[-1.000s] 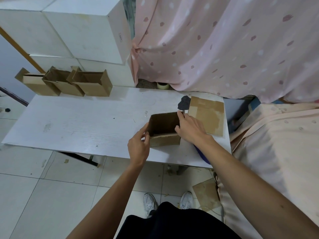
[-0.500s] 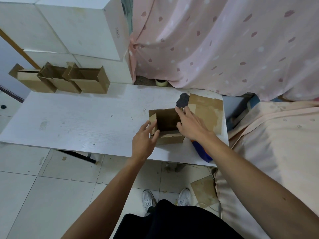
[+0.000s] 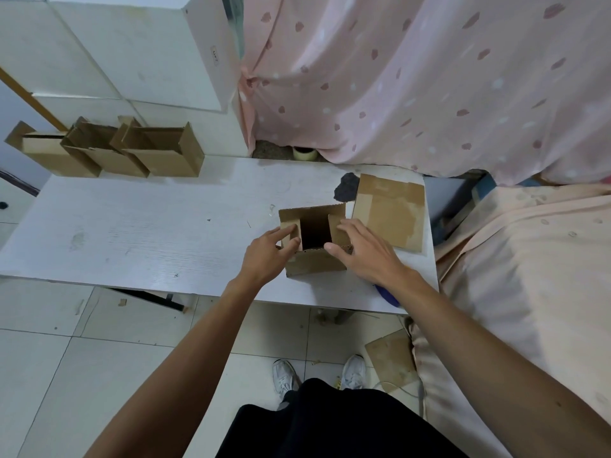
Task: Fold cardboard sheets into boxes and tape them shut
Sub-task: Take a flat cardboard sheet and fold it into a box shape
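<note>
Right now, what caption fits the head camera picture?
Left hand and right hand press in the side flaps of a cardboard box on a white table.

Arms outstretched; left grip (image 3: 268, 254) and right grip (image 3: 362, 256) spread, palms down

A white wood-grain tabletop (image 3: 132, 233) stretches far to the left of the left hand (image 3: 264, 256) and ends just past the right hand (image 3: 360, 256). Beyond both hands hangs a pink curtain (image 3: 396, 77) with darker and white spots; beyond and left of the left hand, large white blocks (image 3: 132, 44) are stacked. Right of the right hand, a peach cloth (image 3: 529, 276) drapes something bulky. Nearer than the hands lie pale square floor tiles (image 3: 49, 375). The light is soft and even.
</note>
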